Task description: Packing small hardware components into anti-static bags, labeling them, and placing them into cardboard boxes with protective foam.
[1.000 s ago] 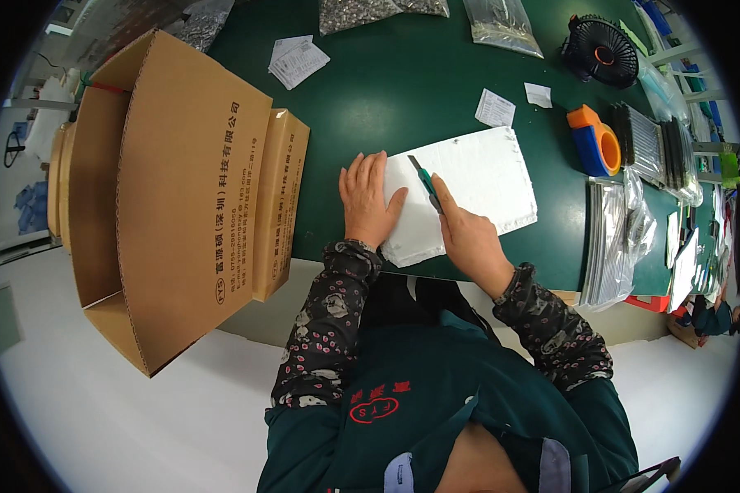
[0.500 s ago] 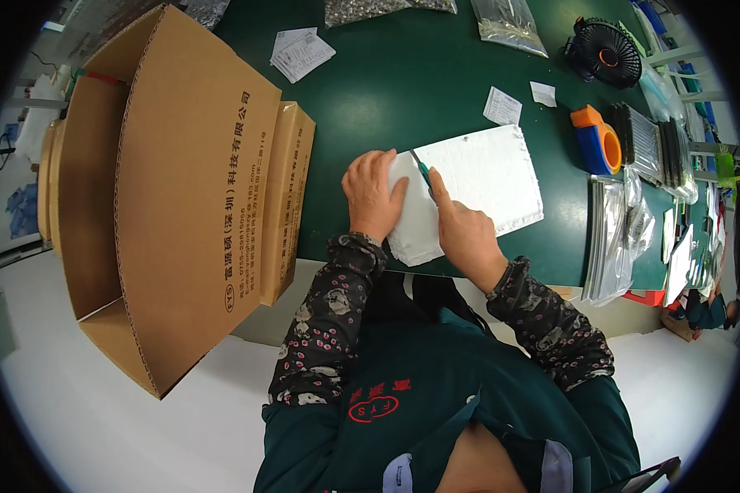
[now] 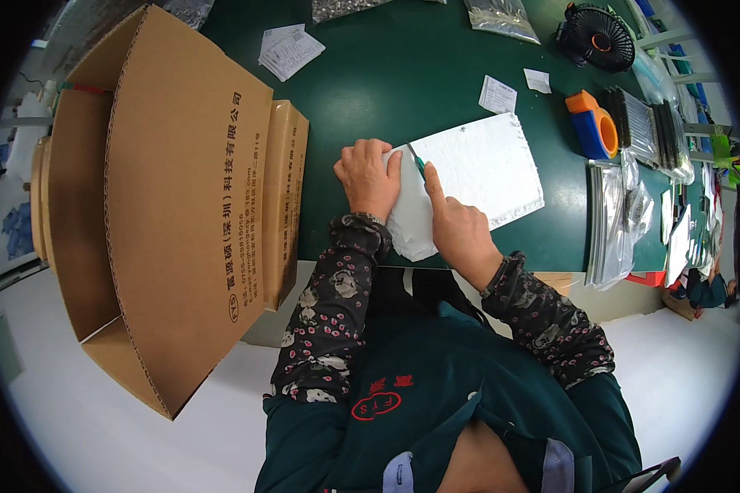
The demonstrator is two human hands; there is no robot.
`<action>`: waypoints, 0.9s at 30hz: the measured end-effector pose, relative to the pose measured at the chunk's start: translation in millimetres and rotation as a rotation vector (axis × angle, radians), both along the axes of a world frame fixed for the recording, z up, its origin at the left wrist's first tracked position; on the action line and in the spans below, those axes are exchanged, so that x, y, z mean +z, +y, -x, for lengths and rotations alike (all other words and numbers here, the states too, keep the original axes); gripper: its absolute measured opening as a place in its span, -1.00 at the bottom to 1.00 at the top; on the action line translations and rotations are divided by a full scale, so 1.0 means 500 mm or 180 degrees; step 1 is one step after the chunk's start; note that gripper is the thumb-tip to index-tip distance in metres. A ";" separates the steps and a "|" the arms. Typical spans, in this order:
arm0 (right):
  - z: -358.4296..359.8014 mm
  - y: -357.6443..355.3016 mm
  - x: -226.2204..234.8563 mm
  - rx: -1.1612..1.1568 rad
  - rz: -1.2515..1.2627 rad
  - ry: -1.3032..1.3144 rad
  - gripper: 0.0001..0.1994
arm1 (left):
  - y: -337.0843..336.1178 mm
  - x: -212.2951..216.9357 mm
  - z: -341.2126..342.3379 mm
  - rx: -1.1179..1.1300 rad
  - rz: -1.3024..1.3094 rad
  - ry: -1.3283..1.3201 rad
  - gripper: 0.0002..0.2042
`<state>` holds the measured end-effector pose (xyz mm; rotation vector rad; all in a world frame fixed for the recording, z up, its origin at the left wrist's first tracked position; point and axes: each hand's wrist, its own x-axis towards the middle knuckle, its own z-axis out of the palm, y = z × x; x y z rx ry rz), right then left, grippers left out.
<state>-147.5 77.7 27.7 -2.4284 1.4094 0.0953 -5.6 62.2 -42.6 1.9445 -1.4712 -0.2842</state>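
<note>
A thick white foam board [image 3: 492, 168] lies at a slant near the front edge of the green table. My left hand [image 3: 370, 182] grips its left side, thumb over the top and fingers bent at the edge. In my right hand [image 3: 462, 230] is a green-handled utility knife [image 3: 420, 165], its blade touching the board by the far edge, close to my left thumb. The right index finger stretches along the knife's handle. My other right fingers are curled beneath, their tips mostly hidden.
An open cardboard box [image 3: 189, 197] stands at the left, a flatter carton [image 3: 286, 181] beside it. Farther off are paper slips [image 3: 292, 53] and a black fan [image 3: 596, 39]. On the right are an orange-and-blue tape dispenser [image 3: 592, 127] and stacked plastic bags [image 3: 607, 222].
The whole view has shifted slightly. The knife has slid a little along the board, with my right hand following. My left hand keeps its hold on the left side.
</note>
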 end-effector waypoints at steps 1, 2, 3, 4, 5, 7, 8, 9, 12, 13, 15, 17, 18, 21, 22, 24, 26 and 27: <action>-0.001 0.001 -0.001 -0.0004 -0.0015 0.0015 -0.30 | -0.001 -0.001 0.001 0.0027 -0.0001 -0.0037 -0.84; -0.002 0.001 -0.001 -0.0015 -0.0023 0.0015 -0.30 | -0.002 -0.002 0.001 0.0054 -0.0002 -0.0076 -0.84; -0.002 0.001 -0.001 0.0014 -0.0015 -0.0001 -0.28 | -0.003 -0.003 0.002 0.0044 -0.0009 -0.0077 -0.84; -0.002 0.002 0.001 0.0030 -0.0002 -0.0010 -0.25 | -0.004 -0.002 0.003 0.0059 -0.0019 -0.0122 -0.84; -0.002 0.002 0.004 0.0008 -0.0005 -0.0006 -0.25 | -0.005 0.000 0.005 0.0075 -0.0028 -0.0168 -0.84; -0.002 0.002 0.008 0.0059 0.0068 0.0089 -0.25 | -0.007 0.005 0.008 0.0103 -0.0066 -0.0199 -0.84; -0.002 0.004 0.009 0.0047 0.0064 0.0086 -0.25 | -0.008 0.006 0.010 0.0152 -0.0101 -0.0234 -0.84; -0.001 0.006 0.011 0.0058 0.0082 0.0105 -0.25 | -0.008 0.005 0.012 0.0141 -0.0102 -0.0238 -0.84; -0.001 0.016 0.012 0.0063 0.0098 0.0101 -0.25 | -0.008 0.004 0.010 0.0200 -0.0107 -0.0335 -0.84; 0.003 0.020 0.011 0.0067 0.0082 0.0093 -0.24 | -0.008 0.001 0.012 0.0218 -0.0101 -0.0370 -0.84; 0.013 0.029 0.010 0.0093 0.0062 0.0098 -0.24 | -0.007 -0.002 0.013 0.0240 -0.0093 -0.0416 -0.84; 0.026 0.041 0.015 0.0110 0.0037 0.0109 -0.24 | -0.006 0.001 0.017 0.0264 -0.0055 -0.0473 -0.85; 0.032 0.047 0.018 0.0112 0.0044 0.0068 -0.24 | -0.007 0.000 0.019 0.0258 -0.0056 -0.0483 -0.85; 0.049 0.075 0.018 0.0095 0.0016 -0.0069 -0.24 | -0.007 -0.008 0.013 0.0301 -0.0075 -0.0618 -0.84; 0.059 0.086 0.019 0.0090 0.0011 -0.0121 -0.24 | -0.008 -0.009 0.013 0.0316 -0.0063 -0.0630 -0.84; 0.078 0.110 0.016 -0.0006 -0.0053 -0.0195 -0.24 | -0.013 -0.011 0.014 0.0294 -0.0049 -0.0652 -0.83; 0.093 0.131 0.022 -0.0059 -0.0083 -0.0327 -0.22 | -0.016 -0.005 0.012 0.0325 -0.0124 -0.0574 -0.83; 0.101 0.143 0.022 -0.0076 -0.0077 -0.0346 -0.22 | -0.015 -0.004 0.012 0.0309 -0.0116 -0.0593 -0.83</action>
